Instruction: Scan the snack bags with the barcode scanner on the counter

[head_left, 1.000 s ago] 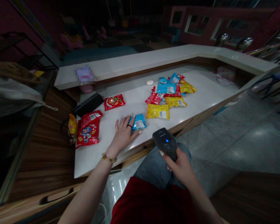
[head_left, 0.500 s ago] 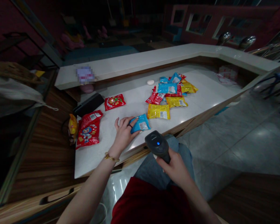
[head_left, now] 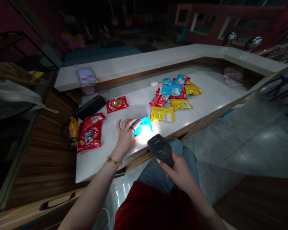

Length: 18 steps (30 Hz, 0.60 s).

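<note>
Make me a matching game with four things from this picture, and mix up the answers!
Things:
1. Scanner
2. Packet touched by the left hand
3. Small oval object
4. Bracelet

Matches:
A. White
B. Worn on the left arm
C. Held in the right hand
D. Blue and brightly lit

Right pairs: 1-C, 2-D, 3-A, 4-B

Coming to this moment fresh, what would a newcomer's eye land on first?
Probably the white glare by the blue packet at the left hand. Next, just nearer the camera, the dark scanner in the right hand. Then the pile of blue, red and yellow packets farther back on the white counter.
</note>
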Available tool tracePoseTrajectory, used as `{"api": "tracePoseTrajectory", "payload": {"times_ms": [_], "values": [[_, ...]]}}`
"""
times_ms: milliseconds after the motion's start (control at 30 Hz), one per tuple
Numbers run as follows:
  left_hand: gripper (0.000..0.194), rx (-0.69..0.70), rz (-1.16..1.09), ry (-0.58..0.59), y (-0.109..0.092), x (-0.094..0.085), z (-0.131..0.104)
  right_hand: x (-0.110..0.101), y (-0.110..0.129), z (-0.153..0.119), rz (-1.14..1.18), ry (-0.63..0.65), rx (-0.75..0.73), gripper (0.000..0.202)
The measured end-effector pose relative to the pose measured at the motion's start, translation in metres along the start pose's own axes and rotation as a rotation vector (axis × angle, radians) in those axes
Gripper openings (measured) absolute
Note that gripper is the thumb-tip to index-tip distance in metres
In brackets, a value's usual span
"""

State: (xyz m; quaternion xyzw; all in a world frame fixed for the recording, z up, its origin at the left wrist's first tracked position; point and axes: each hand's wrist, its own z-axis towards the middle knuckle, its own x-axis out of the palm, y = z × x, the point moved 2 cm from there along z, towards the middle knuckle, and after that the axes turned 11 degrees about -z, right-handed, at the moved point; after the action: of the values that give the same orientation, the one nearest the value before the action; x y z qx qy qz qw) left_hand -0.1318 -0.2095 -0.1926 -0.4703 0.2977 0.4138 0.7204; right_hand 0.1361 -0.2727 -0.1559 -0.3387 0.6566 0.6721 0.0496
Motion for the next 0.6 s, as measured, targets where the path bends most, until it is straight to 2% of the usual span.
{"api": "tracePoseTrajectory", "payload": {"times_ms": [300,467,600], "values": [[0.063,0.034,-0.012,0.009,0.000,-0.001,0.000,-0.002,0.003,0.000,-0.013,-0.001,0.019,0.020],[0.059,0.029,-0.030,-0.013,0.001,-0.003,-0.002,-0.004,0.000,-0.001,-0.018,-0.025,0.031,0.021],[0.058,0.036,-0.057,-0.022,-0.010,-0.003,0.014,-0.010,-0.007,-0.002,-0.019,-0.068,0.040,0.027]]}}
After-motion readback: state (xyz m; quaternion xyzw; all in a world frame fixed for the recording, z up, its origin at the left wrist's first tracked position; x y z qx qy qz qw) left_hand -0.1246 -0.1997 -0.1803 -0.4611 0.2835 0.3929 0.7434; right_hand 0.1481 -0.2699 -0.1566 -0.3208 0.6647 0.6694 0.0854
